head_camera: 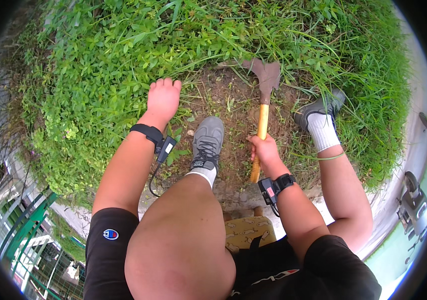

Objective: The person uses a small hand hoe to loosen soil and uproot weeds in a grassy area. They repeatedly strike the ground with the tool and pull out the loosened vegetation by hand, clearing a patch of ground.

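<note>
My left hand [164, 98] is at the edge of the leafy weeds [123, 71], back upward and fingers bent down. Its fingertips are hidden, so whether it grips any stems does not show. My right hand [265, 150] is wrapped around the pale wooden handle of a rusty hooked sickle [263, 122]. The blade [266, 75] points away from me, and its hooked end reaches left along the border of the grass. Below the blade lies a patch of bare soil [232, 101] with small sprouts and loose bits of stem.
My grey shoes [209, 137] stand on the soil and at the grass on the right [371, 105]. A low stool with a patterned yellow seat [249, 230] is beneath me. Green metal fencing [29, 225] stands at lower left. A parked scooter [414, 210] is by the paved strip at right.
</note>
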{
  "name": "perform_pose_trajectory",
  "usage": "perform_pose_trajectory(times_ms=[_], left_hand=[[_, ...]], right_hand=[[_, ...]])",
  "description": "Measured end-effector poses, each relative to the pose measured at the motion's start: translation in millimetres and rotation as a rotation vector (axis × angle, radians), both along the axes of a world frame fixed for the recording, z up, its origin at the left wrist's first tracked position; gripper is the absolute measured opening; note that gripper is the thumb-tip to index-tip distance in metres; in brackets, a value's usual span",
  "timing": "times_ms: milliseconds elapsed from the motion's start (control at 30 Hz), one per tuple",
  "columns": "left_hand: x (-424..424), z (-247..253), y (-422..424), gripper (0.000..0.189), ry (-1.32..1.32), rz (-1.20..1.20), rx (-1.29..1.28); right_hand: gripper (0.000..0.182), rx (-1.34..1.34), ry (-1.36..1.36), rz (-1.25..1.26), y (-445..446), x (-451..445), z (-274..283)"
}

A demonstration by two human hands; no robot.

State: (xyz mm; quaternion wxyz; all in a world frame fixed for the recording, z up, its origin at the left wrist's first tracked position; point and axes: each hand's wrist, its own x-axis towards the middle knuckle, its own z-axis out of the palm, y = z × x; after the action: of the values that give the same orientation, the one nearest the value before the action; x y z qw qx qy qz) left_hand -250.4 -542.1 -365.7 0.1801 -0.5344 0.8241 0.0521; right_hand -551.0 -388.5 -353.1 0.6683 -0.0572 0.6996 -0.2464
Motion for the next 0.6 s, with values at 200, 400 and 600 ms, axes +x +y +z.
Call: perform_pose_trajectory(times_ms=[200,400,600], left_hand=[[-21,6,-1,0.049,0.072,-0.289,-0.166],[-42,3,-12,0.057,0.08,-0.388,-0.098],[-35,-4,-40,0.069,-0.054,-0.115,0.048]], right_hand=[[0.019,0.031,-0.022,0.025,-8,13,-1],[0.019,0.087,-0.121,-0.125,0,40,0],[0.019,0.027,-0.074,-0.119,4,43,1]])
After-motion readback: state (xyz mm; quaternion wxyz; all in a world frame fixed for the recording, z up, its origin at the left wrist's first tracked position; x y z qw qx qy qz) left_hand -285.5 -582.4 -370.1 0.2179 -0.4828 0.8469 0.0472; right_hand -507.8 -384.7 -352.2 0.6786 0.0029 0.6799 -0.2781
